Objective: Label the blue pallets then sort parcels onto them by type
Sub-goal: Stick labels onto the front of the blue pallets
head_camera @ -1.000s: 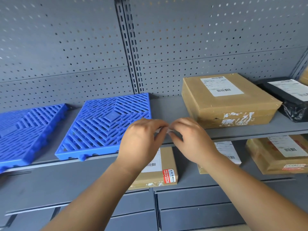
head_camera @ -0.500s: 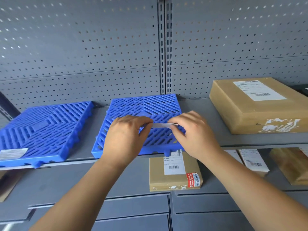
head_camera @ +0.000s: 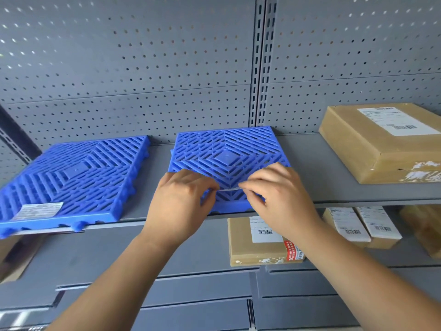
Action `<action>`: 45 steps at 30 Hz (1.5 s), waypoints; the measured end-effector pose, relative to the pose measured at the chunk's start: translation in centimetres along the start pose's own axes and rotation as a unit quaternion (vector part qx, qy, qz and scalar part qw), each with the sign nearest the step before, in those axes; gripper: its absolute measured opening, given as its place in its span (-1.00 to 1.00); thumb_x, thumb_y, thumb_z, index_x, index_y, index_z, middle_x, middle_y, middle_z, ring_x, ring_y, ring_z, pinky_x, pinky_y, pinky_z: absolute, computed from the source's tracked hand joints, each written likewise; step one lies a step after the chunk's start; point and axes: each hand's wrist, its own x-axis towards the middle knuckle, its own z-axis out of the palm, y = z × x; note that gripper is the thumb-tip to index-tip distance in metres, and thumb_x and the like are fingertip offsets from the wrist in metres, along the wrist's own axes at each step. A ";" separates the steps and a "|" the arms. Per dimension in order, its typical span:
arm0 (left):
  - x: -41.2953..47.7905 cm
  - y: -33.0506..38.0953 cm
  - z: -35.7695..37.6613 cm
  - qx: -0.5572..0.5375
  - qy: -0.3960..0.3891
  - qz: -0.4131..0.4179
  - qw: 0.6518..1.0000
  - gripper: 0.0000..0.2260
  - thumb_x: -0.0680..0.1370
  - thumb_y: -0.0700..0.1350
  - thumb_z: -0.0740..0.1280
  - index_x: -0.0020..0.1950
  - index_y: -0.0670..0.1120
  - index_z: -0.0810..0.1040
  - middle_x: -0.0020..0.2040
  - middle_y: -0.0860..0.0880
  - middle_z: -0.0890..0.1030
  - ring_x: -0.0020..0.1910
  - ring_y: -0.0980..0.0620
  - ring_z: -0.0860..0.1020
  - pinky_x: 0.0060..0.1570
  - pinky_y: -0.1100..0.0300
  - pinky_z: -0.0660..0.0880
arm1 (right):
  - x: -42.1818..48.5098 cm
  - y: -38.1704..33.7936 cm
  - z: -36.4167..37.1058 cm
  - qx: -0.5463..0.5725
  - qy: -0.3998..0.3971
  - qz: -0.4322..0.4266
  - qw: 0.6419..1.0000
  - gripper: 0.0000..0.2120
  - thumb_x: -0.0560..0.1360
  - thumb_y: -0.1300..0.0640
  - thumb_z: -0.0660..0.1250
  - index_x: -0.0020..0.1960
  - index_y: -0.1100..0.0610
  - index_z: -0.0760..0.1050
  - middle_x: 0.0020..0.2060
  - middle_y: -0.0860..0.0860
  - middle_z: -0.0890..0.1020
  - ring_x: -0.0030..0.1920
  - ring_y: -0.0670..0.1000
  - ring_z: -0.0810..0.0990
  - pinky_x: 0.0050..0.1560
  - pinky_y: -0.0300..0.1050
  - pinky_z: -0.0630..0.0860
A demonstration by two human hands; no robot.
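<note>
Two blue slatted pallets lie on the upper grey shelf. The left pallet (head_camera: 76, 177) carries a white label (head_camera: 39, 210) at its front left corner. Over the front part of the right pallet (head_camera: 226, 151), my left hand (head_camera: 181, 204) and my right hand (head_camera: 274, 194) pinch the two ends of a thin white label strip (head_camera: 229, 189), stretched edge-on between them. To the right on the same shelf rests a large brown parcel (head_camera: 381, 146) with a white shipping label.
The lower shelf holds a small brown parcel (head_camera: 257, 242) with a red sticker, two more labelled parcels (head_camera: 358, 225) and another brown one (head_camera: 424, 225) at the right edge. Grey pegboard (head_camera: 143, 68) backs the shelves. Grey drawers (head_camera: 191, 295) sit below.
The view has swung left, so both pallets now sit central. My hands have travelled from the bare shelf onto the right pallet's front edge, holding the label strip lower over the slats.
</note>
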 end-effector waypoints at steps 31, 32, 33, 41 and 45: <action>-1.9 -0.8 0.8 -0.079 -0.054 -0.074 0.993 -0.94 0.53 -0.09 0.49 -0.09 0.09 0.70 -0.10 0.17 0.70 -0.05 0.02 0.59 0.01 0.02 0.49 | -2.7 -0.6 1.7 -0.007 0.022 0.034 0.999 -0.88 0.54 0.10 0.43 -0.05 0.08 0.74 -0.02 -0.10 0.74 -0.04 0.09 0.61 -0.02 0.12 0.53; -1.9 -0.7 0.8 -0.078 -0.052 -0.074 0.993 -0.94 0.52 -0.09 0.49 -0.09 0.09 0.70 -0.10 0.17 0.69 -0.05 0.02 0.59 0.01 0.02 0.50 | -2.7 -0.6 1.7 -0.006 0.021 0.037 0.999 -0.88 0.53 0.09 0.43 -0.04 0.09 0.73 -0.01 -0.09 0.74 -0.03 0.10 0.61 -0.01 0.12 0.53; -2.0 -0.7 0.8 -0.080 -0.049 -0.072 0.993 -0.94 0.52 -0.09 0.49 -0.09 0.08 0.69 -0.10 0.17 0.69 -0.06 0.02 0.59 0.00 0.01 0.51 | -2.8 -0.7 1.7 -0.006 0.021 0.043 0.999 -0.87 0.53 0.08 0.43 -0.02 0.10 0.73 0.01 -0.08 0.73 -0.03 0.11 0.61 0.00 0.12 0.53; -2.0 -0.2 0.9 -0.082 -0.021 -0.070 0.994 -0.85 0.51 -0.01 0.40 0.02 0.02 0.71 0.01 0.10 0.67 -0.05 -0.04 0.62 -0.02 0.00 0.52 | -2.4 -1.4 1.0 -0.001 0.007 0.101 0.995 -0.72 0.52 -0.01 0.40 0.16 0.10 0.66 0.10 -0.03 0.66 0.09 0.09 0.59 0.12 0.11 0.51; -1.2 0.8 1.0 -0.082 -0.011 -0.072 0.994 -0.80 0.52 0.01 0.39 0.08 0.01 0.70 0.05 0.08 0.66 -0.01 -0.07 0.61 0.02 -0.01 0.51 | -2.1 -1.5 0.4 -0.010 0.015 0.115 0.993 -0.70 0.50 0.02 0.42 0.18 0.12 0.64 0.09 -0.01 0.65 0.09 0.11 0.59 0.11 0.13 0.52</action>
